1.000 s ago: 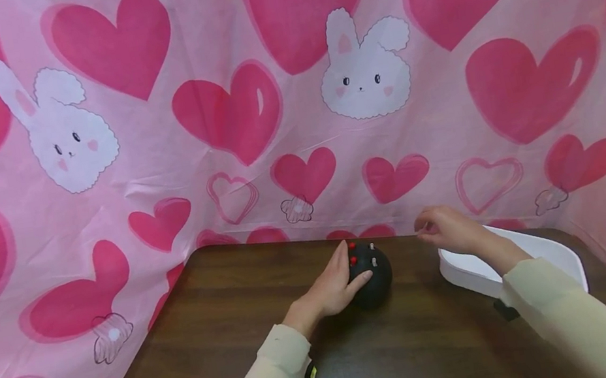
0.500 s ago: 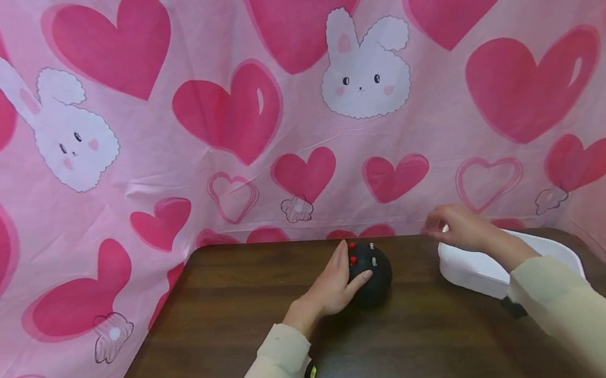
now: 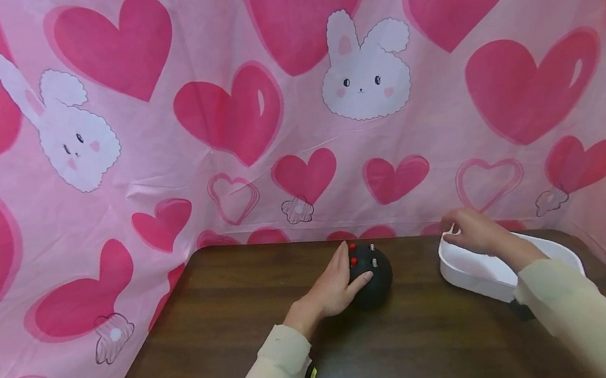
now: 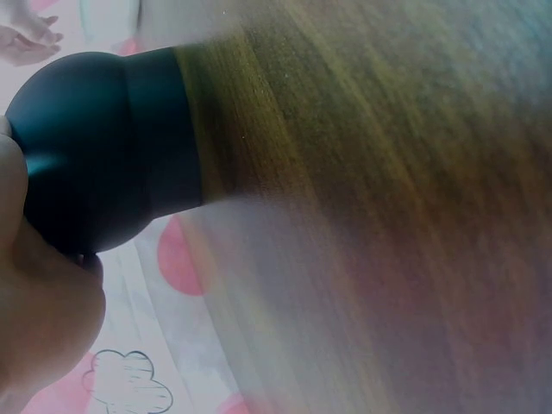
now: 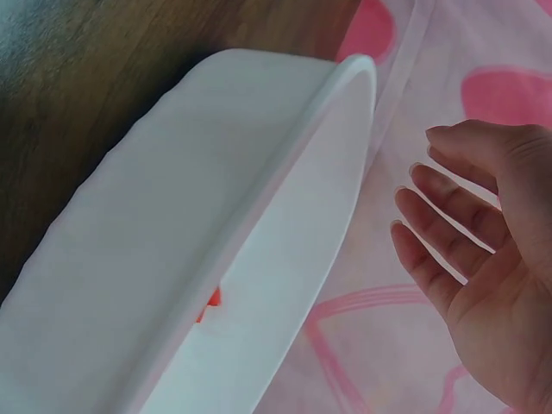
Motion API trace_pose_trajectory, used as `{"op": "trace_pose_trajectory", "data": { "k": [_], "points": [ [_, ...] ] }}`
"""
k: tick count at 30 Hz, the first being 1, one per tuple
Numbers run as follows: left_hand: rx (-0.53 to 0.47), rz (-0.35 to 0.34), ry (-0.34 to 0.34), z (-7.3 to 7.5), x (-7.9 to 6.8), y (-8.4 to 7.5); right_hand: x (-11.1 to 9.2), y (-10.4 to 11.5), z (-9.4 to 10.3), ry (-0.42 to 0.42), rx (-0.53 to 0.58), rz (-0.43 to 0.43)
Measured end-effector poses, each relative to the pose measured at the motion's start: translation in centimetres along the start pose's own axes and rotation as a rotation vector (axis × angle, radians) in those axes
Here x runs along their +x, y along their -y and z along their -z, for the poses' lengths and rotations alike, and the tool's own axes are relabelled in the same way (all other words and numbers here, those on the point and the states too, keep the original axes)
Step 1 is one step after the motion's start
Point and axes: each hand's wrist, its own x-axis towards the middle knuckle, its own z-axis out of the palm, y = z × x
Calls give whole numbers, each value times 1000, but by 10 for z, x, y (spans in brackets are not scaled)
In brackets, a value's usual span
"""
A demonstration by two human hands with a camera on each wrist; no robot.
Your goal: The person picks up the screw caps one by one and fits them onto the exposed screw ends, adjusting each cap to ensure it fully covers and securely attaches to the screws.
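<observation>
My left hand [image 3: 325,288] holds the side of a black ball-shaped thing [image 3: 373,295], thumb across its front and fingers along its left. Two red pegs [image 3: 353,262] and two silvery pegs [image 3: 375,263] stand on its top. The left wrist view shows its rounded body on a short round base [image 4: 164,129] against the wood. Over the left end of a white tray [image 3: 473,284] hovers my right hand [image 3: 473,233]. Its fingers are loosely bent with nothing in them, as the right wrist view shows. A small orange-red piece [image 5: 215,297] shows inside the tray.
Both things stand on a dark brown wooden table [image 3: 230,332]. Behind it and at both sides hangs a pink cloth [image 3: 255,190] with hearts and rabbits. A dark wrist device [image 3: 521,311] hangs under the right sleeve, close to the tray's front wall.
My right hand has moved right and slightly down, from beside the tray's left end to over it. The left hand and the black thing have stayed in place.
</observation>
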Motion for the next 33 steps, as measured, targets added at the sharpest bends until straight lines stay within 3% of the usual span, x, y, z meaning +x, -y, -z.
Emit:
{"op": "trace_pose_trajectory", "data": {
  "k": [10, 22, 33],
  "points": [
    [3, -4, -5, 1, 0, 0, -4, -15, -1, 54, 25, -91],
    [0, -6, -8, 0, 0, 0, -10, -28, -3, 72, 58, -111],
    [-12, 0, -9, -3, 1, 3, -17, -41, -5, 104, 0, -121]
  ]
}}
